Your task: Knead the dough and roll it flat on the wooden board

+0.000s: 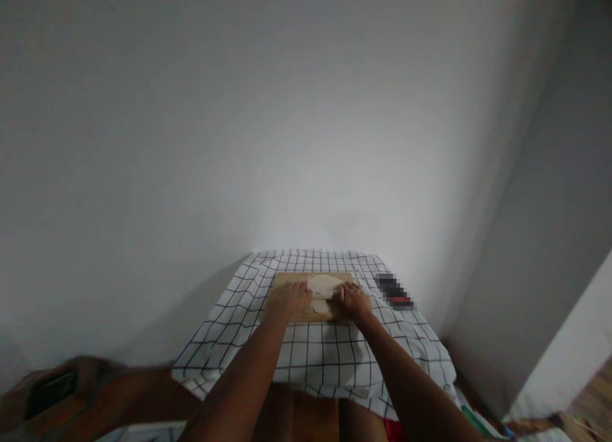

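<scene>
A wooden board [285,278] lies on the table, with a flat sheet of pale dough [317,307] spread over it. Across the dough lies a pale rolling pin [325,293], its colour close to that of the dough. My left hand [298,294] is closed round the pin's left end, and my right hand [352,298] is closed round its right end. Both arms reach forward over the near edge of the board. The fingers cover the ends of the pin, and the dough shows both beyond and in front of it.
A white cloth with a black grid [322,353] covers the table, which stands against a pale wall [306,142]. A blurred dark and red item [394,292] lies right of the board. Brown furniture [143,394] is at lower left.
</scene>
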Tool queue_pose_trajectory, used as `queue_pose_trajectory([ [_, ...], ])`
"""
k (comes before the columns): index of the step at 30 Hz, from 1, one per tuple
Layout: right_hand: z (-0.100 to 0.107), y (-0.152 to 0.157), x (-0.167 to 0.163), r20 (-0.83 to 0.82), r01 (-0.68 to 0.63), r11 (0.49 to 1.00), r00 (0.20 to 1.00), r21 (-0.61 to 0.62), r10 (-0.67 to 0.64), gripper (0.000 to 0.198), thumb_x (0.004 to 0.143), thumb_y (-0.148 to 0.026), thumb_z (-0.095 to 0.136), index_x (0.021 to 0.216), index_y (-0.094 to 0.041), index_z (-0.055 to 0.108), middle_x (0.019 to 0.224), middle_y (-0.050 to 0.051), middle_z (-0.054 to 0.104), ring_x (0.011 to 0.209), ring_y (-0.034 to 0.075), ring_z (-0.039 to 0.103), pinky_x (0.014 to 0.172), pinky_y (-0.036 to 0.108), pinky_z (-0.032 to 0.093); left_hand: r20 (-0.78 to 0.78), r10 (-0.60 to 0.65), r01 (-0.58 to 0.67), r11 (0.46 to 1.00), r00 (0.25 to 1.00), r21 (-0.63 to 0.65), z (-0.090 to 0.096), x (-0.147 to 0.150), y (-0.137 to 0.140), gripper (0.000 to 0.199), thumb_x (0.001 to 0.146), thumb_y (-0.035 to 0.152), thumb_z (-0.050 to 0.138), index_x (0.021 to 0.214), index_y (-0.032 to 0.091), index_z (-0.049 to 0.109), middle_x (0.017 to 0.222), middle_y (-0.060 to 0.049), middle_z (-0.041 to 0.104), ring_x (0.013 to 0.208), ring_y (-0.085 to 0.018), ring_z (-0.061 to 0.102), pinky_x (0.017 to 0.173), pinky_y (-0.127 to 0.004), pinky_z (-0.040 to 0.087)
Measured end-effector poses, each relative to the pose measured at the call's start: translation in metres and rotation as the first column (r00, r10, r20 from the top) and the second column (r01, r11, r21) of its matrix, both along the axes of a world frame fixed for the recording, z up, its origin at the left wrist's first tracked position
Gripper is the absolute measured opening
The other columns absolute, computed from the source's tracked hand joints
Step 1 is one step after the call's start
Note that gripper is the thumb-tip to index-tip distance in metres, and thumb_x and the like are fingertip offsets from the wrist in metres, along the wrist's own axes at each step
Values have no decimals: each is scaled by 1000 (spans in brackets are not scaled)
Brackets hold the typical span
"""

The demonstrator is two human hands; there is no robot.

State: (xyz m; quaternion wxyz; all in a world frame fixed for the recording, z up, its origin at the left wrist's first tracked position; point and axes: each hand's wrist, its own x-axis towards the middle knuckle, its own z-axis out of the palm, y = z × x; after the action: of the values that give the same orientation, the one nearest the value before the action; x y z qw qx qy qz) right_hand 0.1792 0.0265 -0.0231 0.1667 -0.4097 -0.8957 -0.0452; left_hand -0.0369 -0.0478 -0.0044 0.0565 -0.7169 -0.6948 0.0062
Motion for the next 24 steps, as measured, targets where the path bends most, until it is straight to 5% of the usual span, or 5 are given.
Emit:
queue_pose_trajectory([
  [7, -11, -12, 6, -170, -27, 996, 985, -79, 13, 54, 97, -62, 45, 132, -24, 58, 145, 10, 54, 136, 27, 43, 106, 39, 38, -170, -44, 41, 999, 984, -20, -8, -2, -8, 38, 96, 18, 42, 128, 17, 63, 149, -18, 51, 138, -30, 47, 114, -47, 34],
  [13, -13, -9, -1, -171, -2, 993, 985, -118, -18, 61, 94, -67, 46, 140, -27, 54, 156, 8, 42, 144, 29, 33, 115, 47, 25, -97, -16, 14, 1000, 995, -26, -7, -2, -10, 36, 97, 22, 42, 125, 16, 65, 148, -18, 51, 137, -30, 48, 114, -47, 35],
  [24, 1, -13, -6, -155, 39, 991, 986, -129, -59, 67, 89, -75, 46, 132, -26, 62, 150, 9, 50, 139, 30, 41, 107, 43, 37, 77, 146, -148, 989, 986, 22, -19, -11, 9, 45, 101, 36, 35, 135, 19, 58, 146, -16, 54, 136, -28, 48, 112, -45, 37],
])
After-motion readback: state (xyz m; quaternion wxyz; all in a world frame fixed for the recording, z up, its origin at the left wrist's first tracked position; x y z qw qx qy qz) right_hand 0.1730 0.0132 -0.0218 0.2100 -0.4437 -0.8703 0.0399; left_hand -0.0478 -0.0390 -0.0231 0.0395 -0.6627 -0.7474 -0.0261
